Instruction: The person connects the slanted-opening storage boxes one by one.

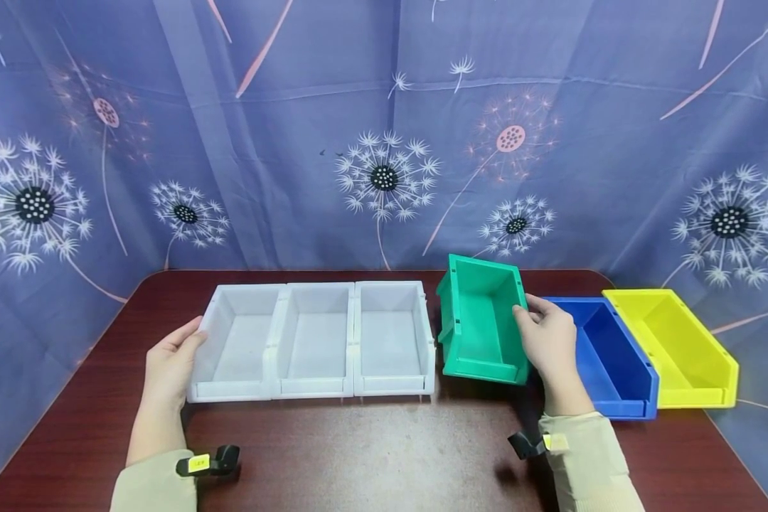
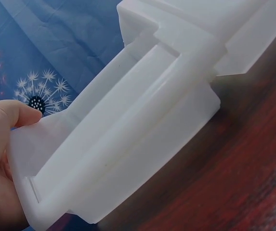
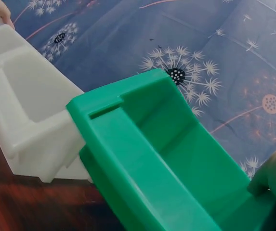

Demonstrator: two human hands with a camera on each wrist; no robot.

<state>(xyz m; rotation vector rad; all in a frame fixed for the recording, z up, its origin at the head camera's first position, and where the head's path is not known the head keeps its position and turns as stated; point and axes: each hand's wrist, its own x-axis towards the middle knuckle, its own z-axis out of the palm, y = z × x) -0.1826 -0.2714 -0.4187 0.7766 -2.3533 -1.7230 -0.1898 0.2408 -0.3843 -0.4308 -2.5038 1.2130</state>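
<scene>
Three white bins stand joined side by side on the dark table: the left white bin (image 1: 230,391), the middle white bin (image 1: 312,387) and the right white bin (image 1: 393,385). My left hand (image 1: 169,366) grips the outer side wall of the left one, thumb over the rim in the left wrist view. A green bin (image 1: 485,370) is held up and tilted just right of the white row. With my right hand (image 1: 550,345) I pinch its right side wall, thumb inside. In the right wrist view, the green bin's corner (image 3: 99,103) overlaps the nearest white bin (image 3: 36,130).
A blue bin (image 1: 621,409) sits right behind my right hand, partly hidden by it. Beside it, at the table's right edge, is a yellow bin (image 1: 697,398). A blue dandelion-patterned curtain (image 1: 281,178) hangs behind the reddish-brown table (image 1: 358,462).
</scene>
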